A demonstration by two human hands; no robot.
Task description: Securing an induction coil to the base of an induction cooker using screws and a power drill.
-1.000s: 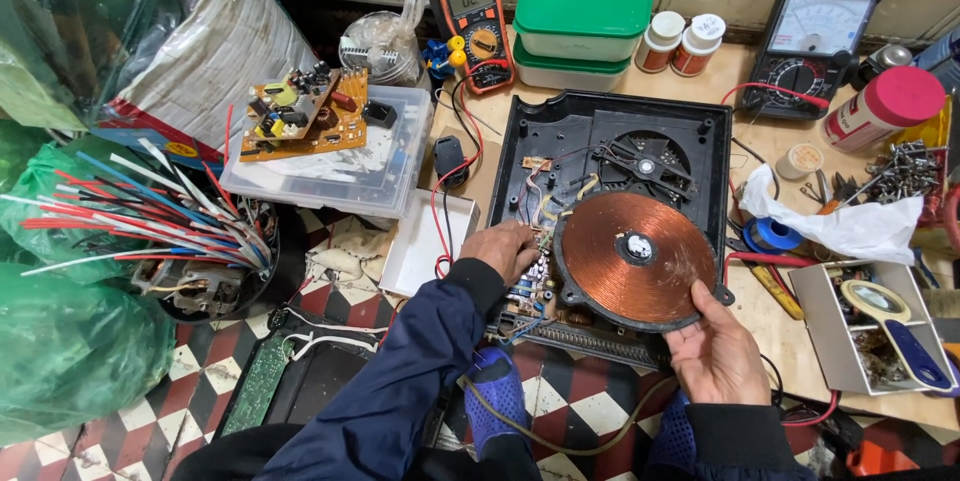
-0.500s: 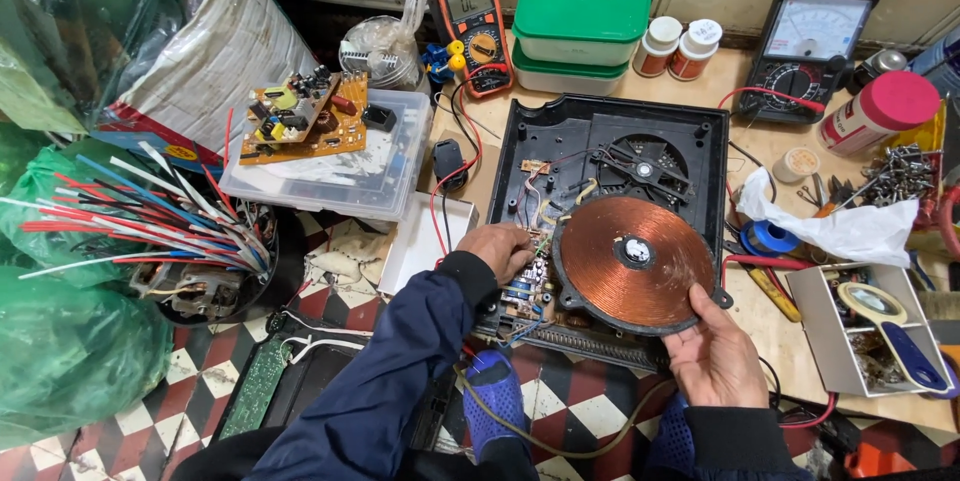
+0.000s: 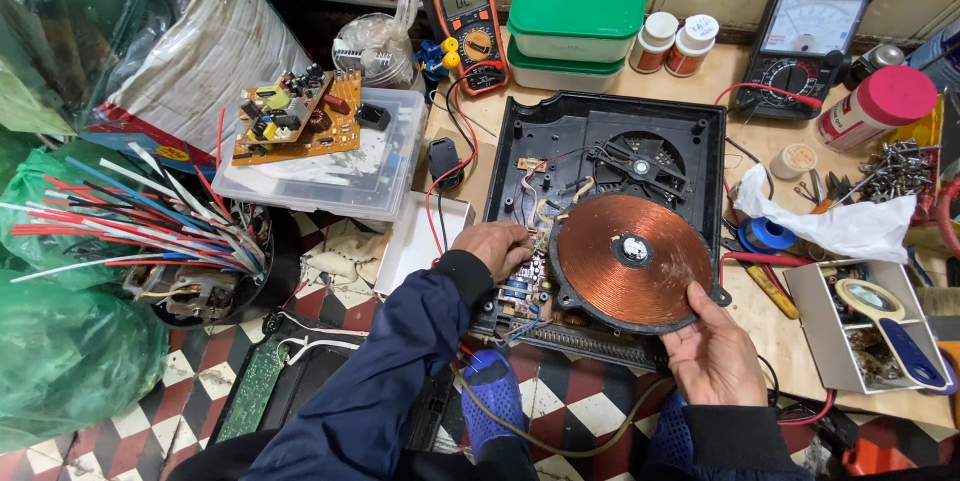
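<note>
Copper coil [image 3: 632, 259] is tilted up, gripped at its near rim by right hand [image 3: 712, 359]; left hand [image 3: 497, 244] rests curled on board [image 3: 522, 286], holding nothing.

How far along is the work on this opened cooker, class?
Done: the black housing lies open, fan and wiring exposed. In hand: the right hand tilts the copper coil up while the left hand reaches the circuit board beneath. Left: the housing is not yet closed.

Even, soft daylight-like light fills the scene, bright on the bench [image 3: 770, 146] with only faint shadows. The copper coil [image 3: 625, 256] carries a mild sheen. Focus is sharp; lines bow slightly toward the frame edges.
</note>
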